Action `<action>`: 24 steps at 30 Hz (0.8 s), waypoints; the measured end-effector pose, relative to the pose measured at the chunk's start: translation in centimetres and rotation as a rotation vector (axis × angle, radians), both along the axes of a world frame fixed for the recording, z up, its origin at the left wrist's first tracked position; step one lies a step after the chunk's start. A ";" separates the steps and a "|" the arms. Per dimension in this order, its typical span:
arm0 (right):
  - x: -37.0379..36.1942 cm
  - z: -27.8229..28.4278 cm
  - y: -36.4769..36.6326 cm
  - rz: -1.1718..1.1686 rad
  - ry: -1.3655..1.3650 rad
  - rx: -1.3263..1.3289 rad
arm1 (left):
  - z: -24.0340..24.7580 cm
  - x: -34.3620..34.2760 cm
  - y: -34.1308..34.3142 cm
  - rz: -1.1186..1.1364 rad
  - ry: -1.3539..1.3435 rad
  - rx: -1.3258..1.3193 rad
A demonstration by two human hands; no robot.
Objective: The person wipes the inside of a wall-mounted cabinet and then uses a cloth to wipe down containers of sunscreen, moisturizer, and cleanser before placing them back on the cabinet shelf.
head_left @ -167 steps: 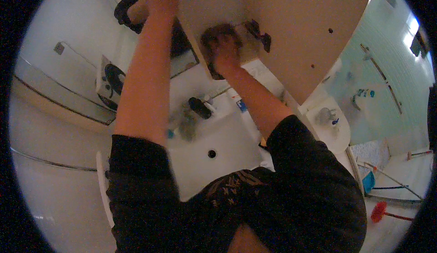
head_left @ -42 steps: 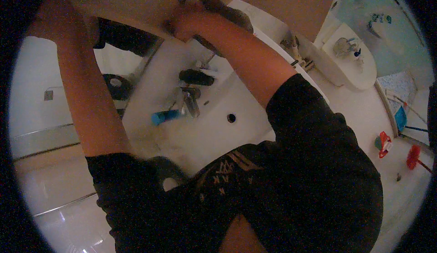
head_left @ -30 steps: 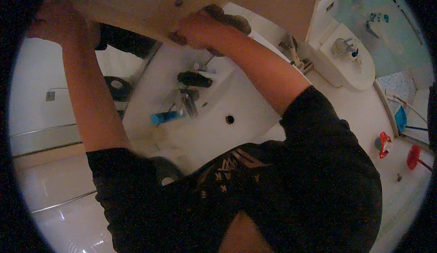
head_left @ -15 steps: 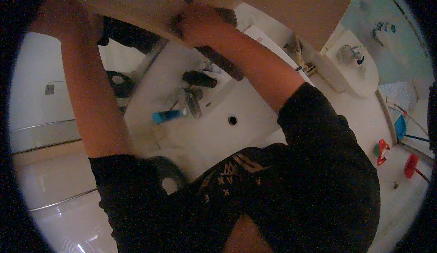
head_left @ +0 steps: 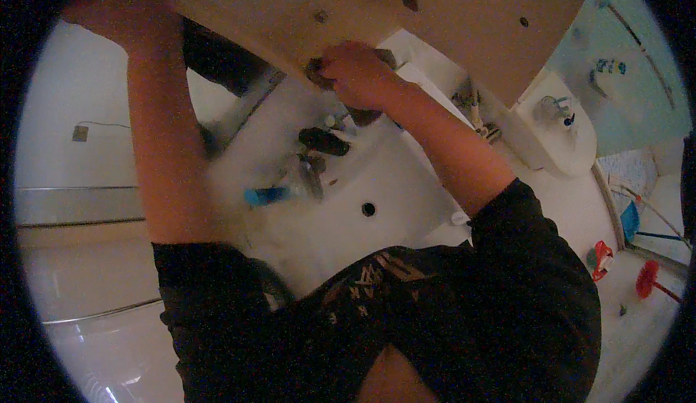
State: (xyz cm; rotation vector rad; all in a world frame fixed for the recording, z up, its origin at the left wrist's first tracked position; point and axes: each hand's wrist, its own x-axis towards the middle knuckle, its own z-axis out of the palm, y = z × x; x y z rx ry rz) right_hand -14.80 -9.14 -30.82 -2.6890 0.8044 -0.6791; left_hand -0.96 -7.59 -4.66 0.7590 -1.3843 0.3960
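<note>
Seen from the head camera, a person in a dark T-shirt reached up over a bathroom sink [head_left: 409,185] into a tan cabinet [head_left: 254,7] whose broad door [head_left: 493,29] stood open at right. The right hand [head_left: 362,76] was at the cabinet's lower edge, its fingers bent and closed on what looked like a dark cloth [head_left: 365,117], which showed on either side of them. The left hand [head_left: 119,7] was raised at the cabinet's far left side; blur and shadow left no way to tell whether its fingers were spread or gripping. The cloth appeared light, limp and unbreakable, perhaps slick if damp, and best held bunched through its middle. Below, a blue-capped bottle [head_left: 264,196] lay by the faucet [head_left: 310,174], near a dark bottle-like object [head_left: 324,141].
</note>
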 end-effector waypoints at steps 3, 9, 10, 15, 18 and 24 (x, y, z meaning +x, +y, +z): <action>0.0 1.6 -0.3 -0.057 -0.271 0.075 | -0.2 0.8 -0.1 -0.030 0.012 0.005; 3.4 2.5 -1.9 -0.086 -0.337 -0.253 | -3.6 -3.8 1.3 0.147 -0.012 -0.092; 3.6 3.3 -1.8 -0.087 -0.145 -0.247 | -3.6 -5.2 1.8 0.141 0.023 -0.095; 3.5 4.7 -1.5 -0.053 -0.248 -0.311 | -1.5 -3.5 2.4 0.306 -0.062 -0.188; 2.6 6.6 -0.9 -0.082 -0.194 -0.124 | -1.8 -3.9 2.7 0.288 -0.017 -0.187; 1.0 3.7 -4.7 -0.392 -0.260 -0.173 | -1.2 -3.4 3.0 0.114 0.039 -0.129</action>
